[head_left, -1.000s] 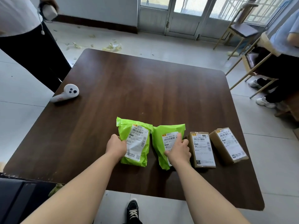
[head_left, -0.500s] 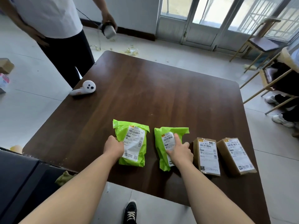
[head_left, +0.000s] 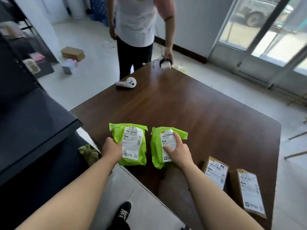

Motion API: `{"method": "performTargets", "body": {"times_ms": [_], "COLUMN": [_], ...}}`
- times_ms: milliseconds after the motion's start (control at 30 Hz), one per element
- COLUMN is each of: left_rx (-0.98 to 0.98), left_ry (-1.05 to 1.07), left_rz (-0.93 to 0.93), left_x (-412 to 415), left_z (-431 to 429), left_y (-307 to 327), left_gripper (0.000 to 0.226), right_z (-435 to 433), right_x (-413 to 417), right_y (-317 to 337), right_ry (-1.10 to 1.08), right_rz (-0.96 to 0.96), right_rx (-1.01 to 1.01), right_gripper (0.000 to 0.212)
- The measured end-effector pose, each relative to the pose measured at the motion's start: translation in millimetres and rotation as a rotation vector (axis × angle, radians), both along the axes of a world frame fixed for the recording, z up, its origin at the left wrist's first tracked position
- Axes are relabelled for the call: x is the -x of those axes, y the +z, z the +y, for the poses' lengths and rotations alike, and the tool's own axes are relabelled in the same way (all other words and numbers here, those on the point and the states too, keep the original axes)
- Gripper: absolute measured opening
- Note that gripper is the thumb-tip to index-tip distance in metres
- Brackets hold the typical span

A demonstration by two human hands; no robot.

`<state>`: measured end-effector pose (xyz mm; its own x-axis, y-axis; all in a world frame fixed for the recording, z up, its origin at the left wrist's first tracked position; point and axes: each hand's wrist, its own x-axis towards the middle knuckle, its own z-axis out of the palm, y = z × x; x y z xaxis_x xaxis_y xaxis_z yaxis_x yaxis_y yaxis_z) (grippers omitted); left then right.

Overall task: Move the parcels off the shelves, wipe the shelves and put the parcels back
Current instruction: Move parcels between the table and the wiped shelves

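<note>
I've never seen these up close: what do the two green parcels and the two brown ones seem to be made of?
Left green parcel and right green parcel: likely thin plastic film, slightly glossy; it wrinkles and folds loosely at the ends. Left brown box and right brown box: probably matte cardboard, with stiff flat faces and straight edges.

On my feed: both forearms (head_left: pixel 79 188) bare right down to frame edge. Left hand (head_left: pixel 111 151) and right hand (head_left: pixel 178 152) bare as well. Lower centre: one black low-top sneaker (head_left: pixel 123 211), white laces, pale stitching. Dark trouser leg (head_left: pixel 117 227) above it.
</note>
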<state>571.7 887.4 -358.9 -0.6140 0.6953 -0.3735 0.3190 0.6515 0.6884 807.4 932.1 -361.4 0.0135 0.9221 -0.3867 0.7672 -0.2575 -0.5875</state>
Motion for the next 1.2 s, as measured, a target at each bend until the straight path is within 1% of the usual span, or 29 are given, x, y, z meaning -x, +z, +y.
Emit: {"method": "performTargets", "body": {"times_ms": [267,600,667,733,800,1000,1200], "left_rx": [-0.084,-0.072,-0.056,-0.061,-0.066,-0.068,-0.105], "left_ry": [0.308,0.688,0.720,0.823,0.854,1.072,1.181], "left_rz": [-0.020,0.004,0.016,0.005,0.021,0.038,0.028], "left_x": [8.7,53.5,57.2,67.4,70.2,94.3,111.4], "left_z": [-105.7,-259.0,-271.2,-321.2,-341.5,-490.9,-635.4], "left_y": [6.8,12.5,9.9,13.6,14.0,18.8,23.6], "left_gripper": [0.024,0.020,0.020,0.019,0.017,0.016,0.018], "right_z": [-40.2,-124.1,-131.3,-167.5,-182.6,-309.4,-439.2], "right_x": [32.7,126.1,136.4,169.5,186.6,260.3,310.2], "right_y": [15.8,30.0,32.2,33.5,33.7,30.1,23.7], "right_ry": [0.290,0.658,0.673,0.800,0.838,1.062,1.207], "right_rz": [0.070,0.090,0.108,0.115,0.134,0.131,0.145], "right_rx": [-0.059,-0.081,-0.082,-0.094,-0.090,-0.058,0.007], "right_gripper": [0.073,0.069,0.066,0.064,0.063,0.062,0.061]}}
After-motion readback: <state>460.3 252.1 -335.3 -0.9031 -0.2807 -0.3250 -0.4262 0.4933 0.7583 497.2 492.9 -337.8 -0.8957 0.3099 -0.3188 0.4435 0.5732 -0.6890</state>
